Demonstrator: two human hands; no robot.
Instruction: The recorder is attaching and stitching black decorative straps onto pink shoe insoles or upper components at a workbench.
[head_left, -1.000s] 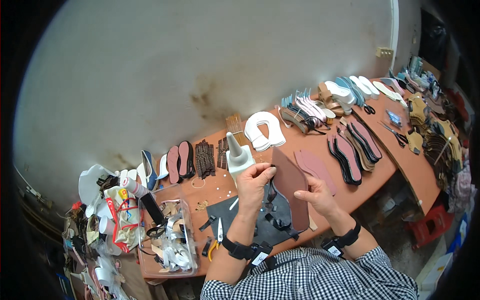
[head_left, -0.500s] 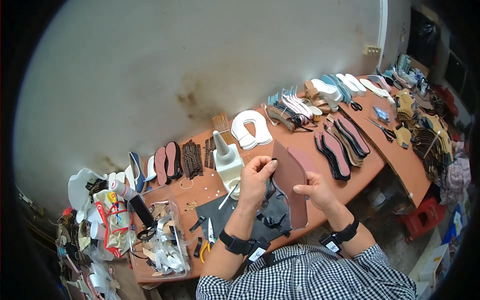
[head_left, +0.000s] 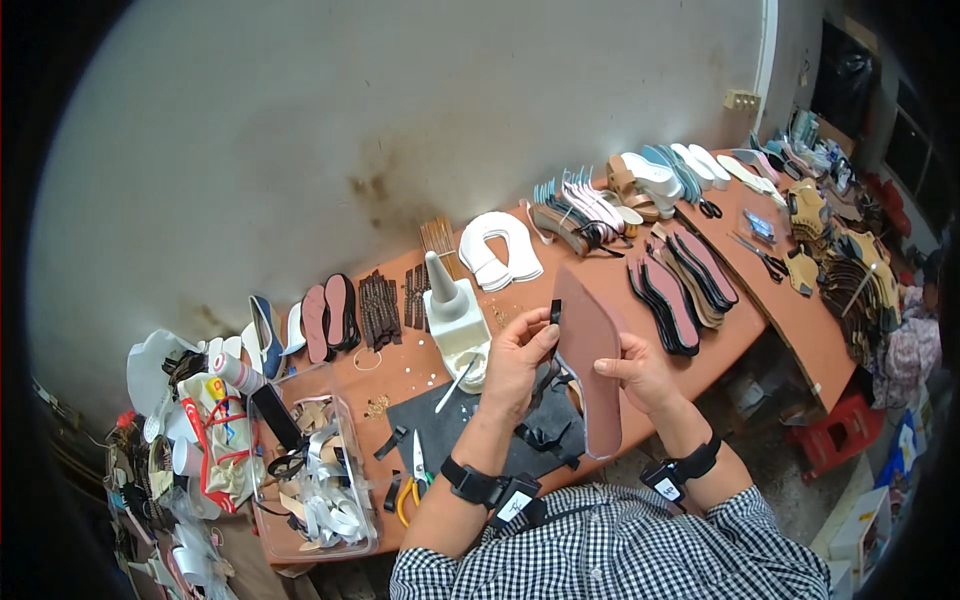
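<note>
A dusty-pink shoe insole stands tilted in front of my chest, its broad side toward me. My right hand grips its right edge, thumb lying on the pink face. Between the thumb and fingertips of my left hand is a black strap, close to the insole's left edge; more of it hangs below that hand. Under my hands lies a dark mat with several loose black straps. Just beyond my left hand stands a white glue pot with a grey cone top and a white stick leaning at its opening.
Yellow-handled cutters rest left of the mat. A clear bin of scraps stands farther left. Stacked pink insoles are at the right, white pieces at the back. Black scissors lie on the right-hand board.
The insole has turned slightly and tilts more edge-on. My left hand has raised the black strap's end a little, beside the insole's edge. Both hands keep their hold.
</note>
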